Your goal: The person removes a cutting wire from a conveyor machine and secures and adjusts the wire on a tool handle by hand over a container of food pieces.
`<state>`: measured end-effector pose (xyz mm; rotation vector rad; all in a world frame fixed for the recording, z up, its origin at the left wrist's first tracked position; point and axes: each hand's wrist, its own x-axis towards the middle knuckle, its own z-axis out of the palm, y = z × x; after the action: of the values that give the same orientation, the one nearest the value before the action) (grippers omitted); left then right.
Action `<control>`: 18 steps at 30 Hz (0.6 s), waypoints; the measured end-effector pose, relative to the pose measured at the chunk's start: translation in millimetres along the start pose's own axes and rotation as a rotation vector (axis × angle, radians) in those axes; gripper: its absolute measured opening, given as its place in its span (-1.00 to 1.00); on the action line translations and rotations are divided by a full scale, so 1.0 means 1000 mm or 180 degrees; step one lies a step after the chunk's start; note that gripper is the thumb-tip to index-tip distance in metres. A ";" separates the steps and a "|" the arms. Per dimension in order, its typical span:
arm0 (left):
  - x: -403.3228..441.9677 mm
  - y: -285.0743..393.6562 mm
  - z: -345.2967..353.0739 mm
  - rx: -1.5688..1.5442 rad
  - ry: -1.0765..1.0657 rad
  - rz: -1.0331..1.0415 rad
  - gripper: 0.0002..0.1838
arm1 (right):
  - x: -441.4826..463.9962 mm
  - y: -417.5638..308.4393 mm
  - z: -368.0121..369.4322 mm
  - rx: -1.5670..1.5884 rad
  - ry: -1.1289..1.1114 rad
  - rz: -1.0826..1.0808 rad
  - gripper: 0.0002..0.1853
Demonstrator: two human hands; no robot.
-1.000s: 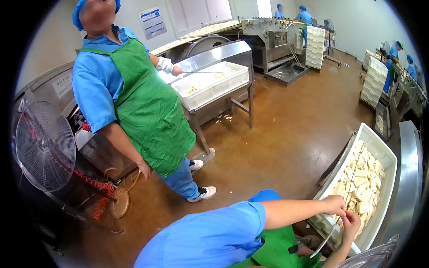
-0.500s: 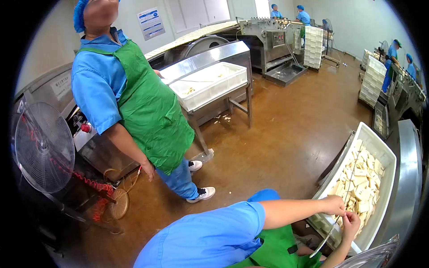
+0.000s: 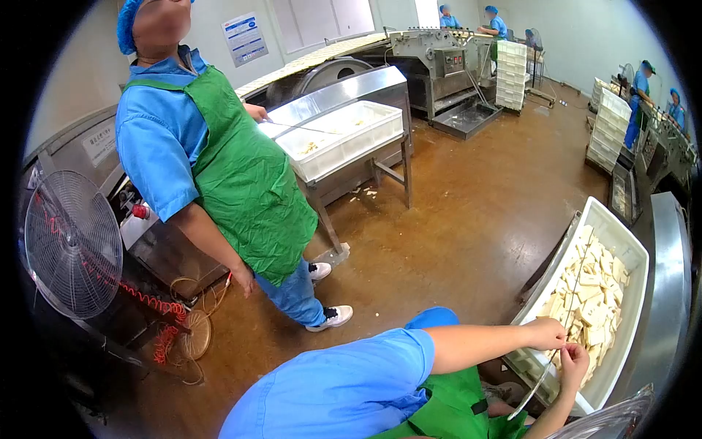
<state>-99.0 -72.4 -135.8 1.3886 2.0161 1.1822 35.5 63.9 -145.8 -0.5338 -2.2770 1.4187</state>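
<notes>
A thin rod (image 3: 572, 298) with a pale lower part slants over a white bin (image 3: 633, 322) of flat, pale-cream pieces (image 3: 585, 300). My left hand (image 3: 546, 334) reaches in from the left, closed, with its fingertips at the rod. Close beside it, my right hand (image 3: 575, 361) is closed in a pinch at the same rod, below the left fingertips. The two sets of fingers almost touch. Whether a small piece sits between them is too fine to tell. Beneath the hands is the bin's near end.
A co-worker in a green apron (image 3: 241, 172) stands at the left, beside another white bin (image 3: 351, 150) on a stand. A fan (image 3: 73, 241) is at far left. Metal machines (image 3: 439, 66) and stacked white crates (image 3: 608, 132) stand farther back. Another metal machine (image 3: 667, 271) borders my bin.
The co-worker's far hand has risen slightly, and a thin rod over their bin shows more clearly. My hands stay nearly in place at my rod.
</notes>
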 end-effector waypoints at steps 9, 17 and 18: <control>-0.003 0.006 -0.001 0.0282 -0.0088 -0.0245 -0.76 | 0.002 -0.003 0.004 -0.0082 -0.0128 0.0106 -0.92; -0.001 0.006 0.000 0.0320 -0.0063 -0.0372 -0.77 | 0.004 -0.004 0.002 -0.0171 -0.0171 0.0197 -0.92; -0.001 0.006 0.002 0.0312 -0.0070 -0.0368 -0.77 | 0.004 0.001 0.002 -0.0130 -0.0153 0.0176 -0.94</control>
<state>-94.1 -71.9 -132.1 1.3043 2.1336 1.0270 30.9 64.9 -146.5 -0.5854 -2.3504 1.4285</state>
